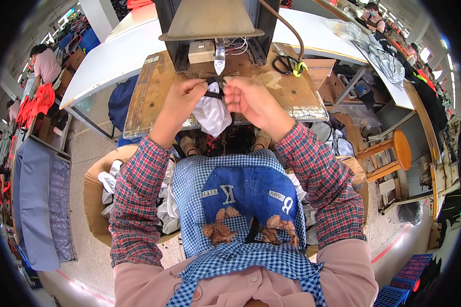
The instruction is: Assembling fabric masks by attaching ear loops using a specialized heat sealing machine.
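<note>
Pinching the black band (213,94) of a white cloth piece (212,117) between thumb and fingers, the left hand (184,100) sits at 11 o'clock from the middle of the view. The right hand (253,100) is at 12 to 1 o'clock, its fingers curled right beside the band; whether they grasp any of it I cannot tell. The white cloth hangs from the band toward 6 o'clock, between the two hands and over the near edge of a worn wooden tabletop (153,94). At 12 o'clock, just past the fingertips, a clear tip (219,60) points down from a machine with a beige cover (210,20). Scissors (286,64) with black handles and a yellow-green tie lie on the tabletop at 1 o'clock. A checked blue-and-white apron (189,194) covers the lap at 6 o'clock. Between 8 and 9 o'clock stands a cardboard box (98,210) with more white cloth pieces (109,181) in it. A wooden stool (402,149) is at 3 o'clock, blue crates (392,297) at 4. Farther off, one co-worker (47,64) is near 10 o'clock, by a heap of orange-red cloth (38,105).
</note>
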`<control>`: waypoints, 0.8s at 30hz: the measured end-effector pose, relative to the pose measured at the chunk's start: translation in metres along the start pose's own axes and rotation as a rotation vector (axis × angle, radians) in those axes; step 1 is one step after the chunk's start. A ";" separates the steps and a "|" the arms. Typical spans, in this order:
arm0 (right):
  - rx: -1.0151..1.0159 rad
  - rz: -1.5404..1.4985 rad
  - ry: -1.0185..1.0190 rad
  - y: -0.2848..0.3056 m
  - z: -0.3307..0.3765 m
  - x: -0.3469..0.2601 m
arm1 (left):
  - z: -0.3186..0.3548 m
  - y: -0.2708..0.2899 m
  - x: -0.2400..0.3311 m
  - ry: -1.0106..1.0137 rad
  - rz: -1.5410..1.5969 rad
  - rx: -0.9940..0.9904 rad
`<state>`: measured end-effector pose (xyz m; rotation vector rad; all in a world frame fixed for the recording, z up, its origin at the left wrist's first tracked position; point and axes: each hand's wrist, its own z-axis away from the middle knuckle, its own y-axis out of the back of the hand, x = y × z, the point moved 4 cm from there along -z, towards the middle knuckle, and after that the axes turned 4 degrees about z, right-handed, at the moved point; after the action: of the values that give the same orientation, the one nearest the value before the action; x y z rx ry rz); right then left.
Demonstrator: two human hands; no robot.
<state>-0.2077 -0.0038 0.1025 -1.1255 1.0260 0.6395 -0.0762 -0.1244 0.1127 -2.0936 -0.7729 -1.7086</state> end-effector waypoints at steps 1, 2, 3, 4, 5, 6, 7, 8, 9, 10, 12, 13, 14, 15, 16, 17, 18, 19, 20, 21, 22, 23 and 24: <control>-0.003 0.000 -0.003 -0.003 0.010 -0.003 | 0.004 0.002 0.001 -0.012 0.002 0.001; 0.034 0.150 -0.027 -0.004 0.020 -0.006 | 0.007 0.006 0.002 -0.010 0.002 0.006; 0.077 0.299 -0.047 -0.003 0.027 -0.009 | 0.009 0.006 0.002 0.025 -0.029 -0.035; 0.080 0.299 -0.047 -0.001 0.027 -0.006 | 0.011 0.005 0.002 0.060 -0.060 -0.076; 0.051 0.398 0.061 0.001 0.027 -0.005 | 0.012 0.006 0.001 0.061 -0.059 -0.077; 0.021 0.497 0.172 0.000 0.027 -0.007 | 0.013 0.006 0.000 0.077 -0.052 -0.106; -0.009 0.532 0.175 -0.001 0.025 -0.004 | 0.013 0.005 0.000 0.093 -0.045 -0.135; -0.007 0.532 0.177 -0.001 0.024 -0.001 | 0.013 0.004 0.000 0.092 -0.046 -0.137; 0.017 0.548 0.220 -0.003 0.023 -0.001 | 0.013 0.004 0.001 0.092 -0.051 -0.132; 0.042 0.564 0.263 -0.003 0.023 -0.001 | 0.013 0.004 0.001 0.092 -0.057 -0.128; 0.064 0.541 0.287 0.000 0.018 0.000 | 0.012 0.003 0.002 0.089 -0.069 -0.119; 0.085 0.519 0.310 0.002 0.016 0.000 | 0.011 0.003 0.003 0.087 -0.080 -0.110; 0.086 0.518 0.311 0.004 0.015 0.002 | 0.009 0.002 0.003 0.086 -0.081 -0.112; 0.102 0.514 0.322 0.003 0.014 0.002 | 0.007 0.003 0.002 0.088 -0.105 -0.101; 0.119 0.509 0.333 0.003 0.012 0.002 | 0.005 0.004 0.001 0.089 -0.129 -0.092; 0.118 0.508 0.334 0.001 0.010 0.002 | 0.003 0.005 -0.001 0.089 -0.130 -0.091; 0.137 0.488 0.318 0.001 0.008 0.001 | 0.000 0.006 -0.002 0.098 -0.093 -0.088; 0.156 0.468 0.303 0.001 0.006 0.000 | -0.002 0.006 -0.004 0.107 -0.056 -0.085; 0.157 0.468 0.303 0.000 0.005 -0.001 | -0.004 0.006 -0.005 0.107 -0.056 -0.086; 0.166 0.446 0.290 0.001 0.003 -0.002 | -0.006 0.005 -0.005 0.100 -0.037 -0.070; 0.175 0.424 0.277 0.002 0.001 -0.002 | -0.008 0.005 -0.005 0.094 -0.017 -0.055; 0.175 0.424 0.277 0.002 -0.001 -0.003 | -0.010 0.005 -0.005 0.095 -0.017 -0.055; 0.172 0.408 0.278 0.003 -0.004 -0.004 | -0.012 0.005 -0.004 0.081 -0.025 -0.061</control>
<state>-0.2127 -0.0062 0.1045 -0.8732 1.5433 0.7119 -0.0835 -0.1363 0.1123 -2.0481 -0.7346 -1.8391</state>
